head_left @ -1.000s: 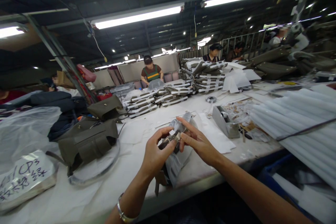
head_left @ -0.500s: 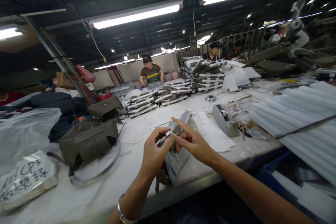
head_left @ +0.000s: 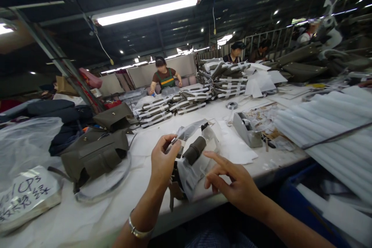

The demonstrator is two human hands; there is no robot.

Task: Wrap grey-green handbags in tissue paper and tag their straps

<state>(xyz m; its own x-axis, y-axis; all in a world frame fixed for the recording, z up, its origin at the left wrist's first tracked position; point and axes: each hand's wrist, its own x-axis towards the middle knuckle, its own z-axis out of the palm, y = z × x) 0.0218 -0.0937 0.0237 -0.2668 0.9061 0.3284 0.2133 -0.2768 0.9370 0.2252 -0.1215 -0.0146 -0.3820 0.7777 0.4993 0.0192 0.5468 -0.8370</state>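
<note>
the left hand (head_left: 162,161) is pinched, thumb against fingertips, on a small grey-and-white piece (head_left: 180,145) partly hidden by the fingers. the right hand (head_left: 232,186) has let nothing into its grasp: its index finger is stretched out and the others loosely curled, just beside a dark olive, rounded bag part (head_left: 195,150). that part lies between the two hands, with translucent grey wrapping (head_left: 190,178) around it, near the front edge of the white table (head_left: 95,221). beyond the right hand stands a grey tape dispenser (head_left: 247,131), with a flat grey ring of tape (head_left: 231,105) behind it. to the left sits an olive flap-fronted bag (head_left: 95,157); farther back, a co-worker in a green-and-yellow apron (head_left: 166,80) is behind stacked olive pieces with white wraps (head_left: 155,111).
</note>
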